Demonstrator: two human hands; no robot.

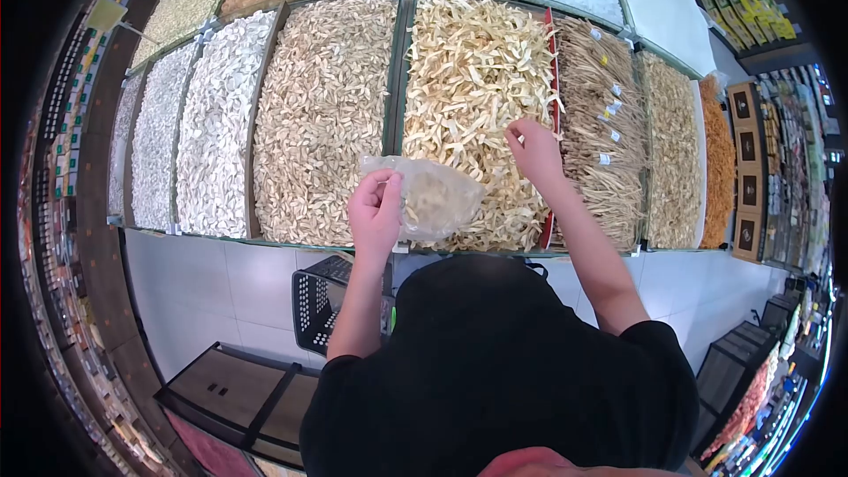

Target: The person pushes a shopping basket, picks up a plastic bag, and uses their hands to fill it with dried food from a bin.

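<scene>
My left hand (375,206) is closed on the edge of a clear plastic bag (437,199), which hangs over the near part of the bins with some pale pieces inside. Above a bin of pale yellow dried slices (473,62), at its right side, is my right hand (533,148). Its fingers are pinched together, and whatever they hold is too small to make out. To the left of the bag lies a bin of beige dried slices (322,97).
Bundled thin dried roots (601,124) with small tags lie beyond a red divider (554,79). White slices (225,106) fill a bin further left. A black basket (311,309) stands below the bins, near my left forearm. Packed shelves (795,159) line the right.
</scene>
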